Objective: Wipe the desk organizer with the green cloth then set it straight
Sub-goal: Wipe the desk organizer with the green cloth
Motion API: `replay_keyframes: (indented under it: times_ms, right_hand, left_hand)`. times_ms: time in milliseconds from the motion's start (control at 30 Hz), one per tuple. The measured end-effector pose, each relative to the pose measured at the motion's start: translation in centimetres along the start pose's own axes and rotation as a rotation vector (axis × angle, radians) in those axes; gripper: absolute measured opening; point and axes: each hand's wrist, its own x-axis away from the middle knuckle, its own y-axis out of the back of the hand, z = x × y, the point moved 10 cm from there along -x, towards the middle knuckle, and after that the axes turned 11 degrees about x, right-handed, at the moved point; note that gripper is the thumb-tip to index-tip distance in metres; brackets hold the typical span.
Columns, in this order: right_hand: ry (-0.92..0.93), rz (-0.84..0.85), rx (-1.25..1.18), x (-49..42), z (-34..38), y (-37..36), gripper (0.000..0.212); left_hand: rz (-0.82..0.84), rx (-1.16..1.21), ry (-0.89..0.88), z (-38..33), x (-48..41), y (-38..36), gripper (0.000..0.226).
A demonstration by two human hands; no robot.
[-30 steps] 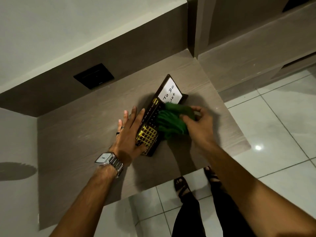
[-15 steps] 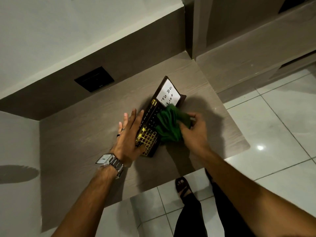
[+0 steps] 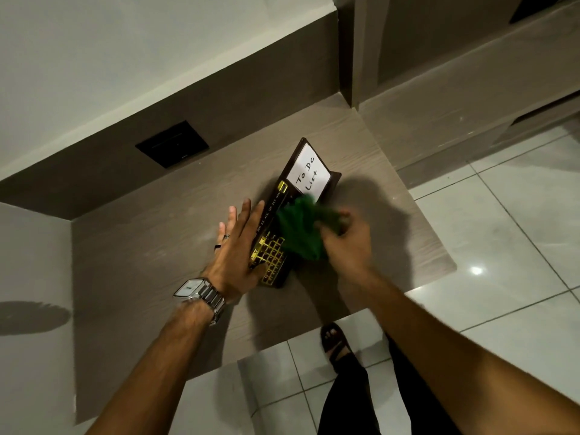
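Note:
A dark brown desk organizer lies at an angle on the wooden desk, with a gold calendar grid at its near end and a white "To Do List" card at its far end. My left hand lies flat with fingers spread on the organizer's left edge and near end, holding it down. My right hand grips a bunched green cloth pressed on the organizer's middle; hand and cloth are blurred. The cloth hides part of the grid and the card's lower corner.
A black wall plate sits in the back panel behind the desk. The desk's front edge runs close below my hands, with white floor tiles to the right. My sandalled foot shows under the edge. A tall cabinet panel rises at the back right.
The green cloth and my right hand have slid from the organizer's far middle toward its near end, over the gold grid. My left hand has stayed flat on the organizer.

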Motion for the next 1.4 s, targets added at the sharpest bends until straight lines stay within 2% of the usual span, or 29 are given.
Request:
replay_keyframes:
  times_ms: [67,100,133,200,300,367,400,433,467,567,600,667,733,833,900,967,1033,1100,1133,1233,1300,1400]
  right_hand:
    - [-0.111,0.427,0.147,3.2,-2.9,-5.1,0.033]
    - [-0.179,0.579,0.162,4.5,-4.0,-6.2,0.03]
    - [-0.214,0.627,0.148,4.8,-4.3,-6.0,0.027]
    - [-0.197,0.521,0.061,2.9,-3.1,-3.7,0.023]
    - [-0.125,0.153,-0.172,-0.9,-0.3,1.5,0.023]
    - [-0.047,-0.07,-0.134,-1.9,1.1,3.9,0.025]
    - [-0.017,-0.122,-0.064,-1.8,1.3,4.1,0.027]
    - [0.007,-0.111,0.011,-1.3,1.2,3.2,0.031]
    - [0.022,-0.024,0.083,-0.3,0.6,1.4,0.033]
    - [-0.013,0.46,0.279,5.2,-2.9,-5.8,0.034]
    - [-0.025,0.563,0.295,6.3,-3.5,-6.7,0.033]
    - [0.0,0.586,0.263,5.2,-2.6,-5.9,0.03]
    - [0.071,0.441,0.242,0.9,0.0,-2.8,0.027]
    - [0.14,0.085,0.24,-7.1,5.0,3.8,0.022]
    - [0.119,-0.11,0.161,-10.5,6.9,7.5,0.031]
    - [0.131,-0.285,0.184,-11.0,7.7,9.9,0.046]
    - [0.289,-0.409,0.311,-8.8,8.7,9.7,0.046]
    - [0.462,-0.407,0.4,-5.2,8.4,6.7,0.037]
    - [0.527,-0.355,0.413,-3.4,7.7,4.7,0.039]
    - [0.625,-0.103,0.41,1.1,4.8,-1.7,0.057]
    - [0.707,-0.002,0.522,3.6,3.6,-5.0,0.065]
    - [0.984,0.081,0.708,6.4,3.9,-7.9,0.076]
  left_hand:
    - [0.016,-0.009,0.005,0.2,-0.1,-0.1,0.117]
    - [0.027,-0.011,0.008,0.4,-0.1,-0.1,0.118]
    - [0.032,-0.004,0.008,0.4,-0.1,-0.1,0.117]
    - [0.023,0.025,-0.001,0.2,0.0,0.0,0.114]
    - [-0.006,0.037,0.009,0.1,0.1,0.0,0.114]
    - [-0.008,0.031,0.014,0.1,0.1,0.0,0.115]
    - [-0.004,0.03,0.015,0.1,0.0,-0.1,0.116]
    - [0.001,0.033,0.018,0.2,0.0,-0.1,0.116]
    - [0.007,0.037,0.021,0.3,-0.1,-0.1,0.116]
    - [0.026,0.025,0.035,0.6,-0.3,-0.2,0.116]
    - [0.029,0.023,0.035,0.7,-0.3,-0.2,0.115]
    - [0.015,0.027,0.021,0.6,-0.2,-0.2,0.115]
    - [0.007,0.03,0.001,0.4,-0.1,-0.2,0.116]
    - [-0.002,0.034,-0.007,0.4,-0.1,-0.2,0.115]
    - [-0.003,0.033,0.002,0.5,-0.1,-0.3,0.115]
    - [-0.002,0.036,0.006,0.5,-0.1,-0.3,0.116]
    - [0.0,0.036,0.012,0.5,-0.2,-0.2,0.116]
    - [0.0,0.031,0.01,0.3,-0.2,-0.2,0.116]
    - [0.001,0.024,0.007,0.3,-0.2,-0.2,0.116]
    - [-0.011,0.015,0.013,0.3,-0.2,-0.1,0.119]
    - [-0.014,0.024,-0.004,0.3,-0.1,0.0,0.119]
    - [-0.004,0.021,-0.052,0.1,0.1,0.0,0.121]
